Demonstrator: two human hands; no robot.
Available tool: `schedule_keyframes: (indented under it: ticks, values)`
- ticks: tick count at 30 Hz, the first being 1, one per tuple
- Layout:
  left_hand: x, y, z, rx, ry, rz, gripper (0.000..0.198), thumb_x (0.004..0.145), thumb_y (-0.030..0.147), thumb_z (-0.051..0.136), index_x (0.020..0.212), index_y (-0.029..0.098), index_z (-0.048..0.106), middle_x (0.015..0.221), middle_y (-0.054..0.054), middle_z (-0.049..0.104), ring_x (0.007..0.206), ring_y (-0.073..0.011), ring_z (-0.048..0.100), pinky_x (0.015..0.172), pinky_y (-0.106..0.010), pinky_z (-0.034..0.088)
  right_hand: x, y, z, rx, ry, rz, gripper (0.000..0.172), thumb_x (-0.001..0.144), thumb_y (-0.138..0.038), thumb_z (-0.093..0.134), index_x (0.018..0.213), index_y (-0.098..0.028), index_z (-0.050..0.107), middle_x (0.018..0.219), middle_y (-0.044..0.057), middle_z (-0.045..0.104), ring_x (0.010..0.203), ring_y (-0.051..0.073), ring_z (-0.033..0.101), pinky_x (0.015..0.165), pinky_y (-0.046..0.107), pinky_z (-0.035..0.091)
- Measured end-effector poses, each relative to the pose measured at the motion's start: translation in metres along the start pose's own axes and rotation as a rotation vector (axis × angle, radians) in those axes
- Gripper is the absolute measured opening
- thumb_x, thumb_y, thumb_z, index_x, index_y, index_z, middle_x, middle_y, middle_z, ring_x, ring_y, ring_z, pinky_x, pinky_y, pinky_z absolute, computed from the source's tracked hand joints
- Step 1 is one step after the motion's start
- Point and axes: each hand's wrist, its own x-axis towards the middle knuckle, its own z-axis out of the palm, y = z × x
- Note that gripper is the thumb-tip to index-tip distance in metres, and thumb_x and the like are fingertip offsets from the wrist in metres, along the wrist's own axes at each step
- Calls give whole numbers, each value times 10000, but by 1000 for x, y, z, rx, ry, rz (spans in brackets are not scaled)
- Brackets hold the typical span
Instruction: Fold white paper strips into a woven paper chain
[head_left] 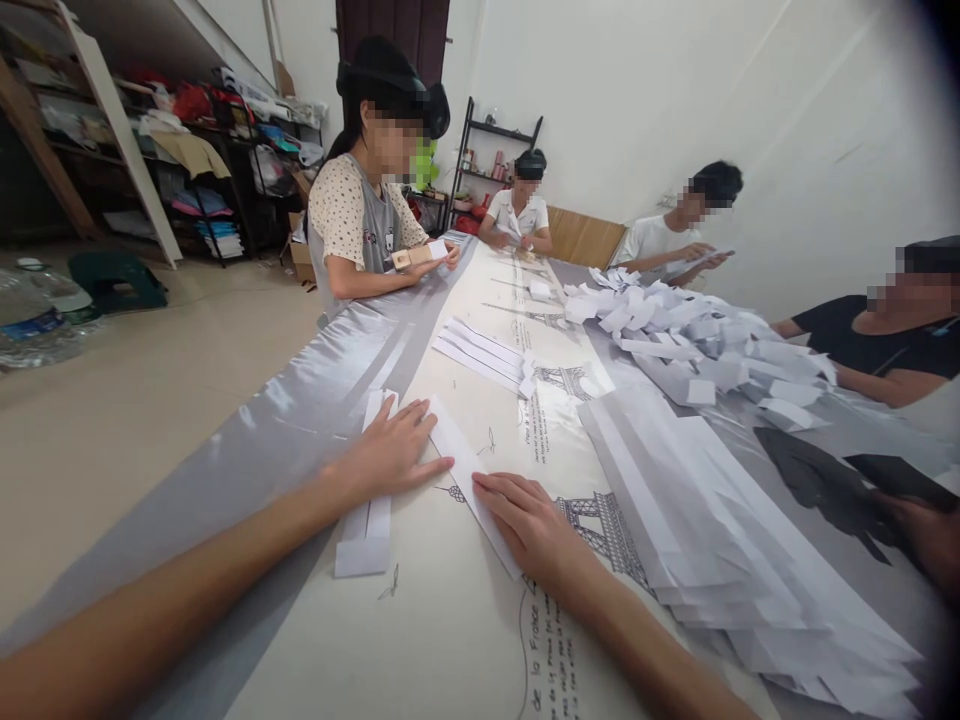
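Note:
A folded white paper strip [459, 455] lies slantwise on the printed table cover between my hands. My left hand [396, 448] is spread flat, its fingertips at the strip's upper end and its thumb on the strip's left edge. My right hand [531, 515] lies over the lower part of the strip with its fingers stretched out and their tips on the paper; its thumb is hidden. Partly beneath my left hand and wrist is another folded white paper piece [364, 555], with a dark slit along its length.
Several paper strips [480, 355] lie farther up the table. To the right are a fanned stack of white paper sheets [675, 520] and a heap of small folded papers [675, 330]. Other people sit around the table; one holds a wooden block [412, 259] and white paper.

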Motion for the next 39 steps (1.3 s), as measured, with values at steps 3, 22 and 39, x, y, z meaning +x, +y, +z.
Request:
schedule_keyframes:
  ticks: [3,22,39]
  values:
    - [0,-1,0,12,-2,11,647,990,672,361,1307,143,557,1475,-213,514,1411,-342,439,1211,-568,178,-1,1,0,2,-10,-5,471,1013,-68,405,1420,-248,561,1394,92,633,1242,268,614,990,494,582]
    - [-7,6,6,93,-16,-162,836,930,756,376,1325,31,508,1520,-320,416,1466,-421,342,1210,-565,204,3,-15,-29,353,-173,652,173,889,-319,631,745,-232,594,672,-14,641,611,165,583,531,267,456]
    - [0,19,2,83,-89,-242,1012,853,859,371,1349,-13,494,1541,-349,360,1496,-445,260,1202,-602,182,13,-6,-35,638,-346,840,216,882,-334,620,725,-186,604,561,-32,590,507,125,572,491,228,390]
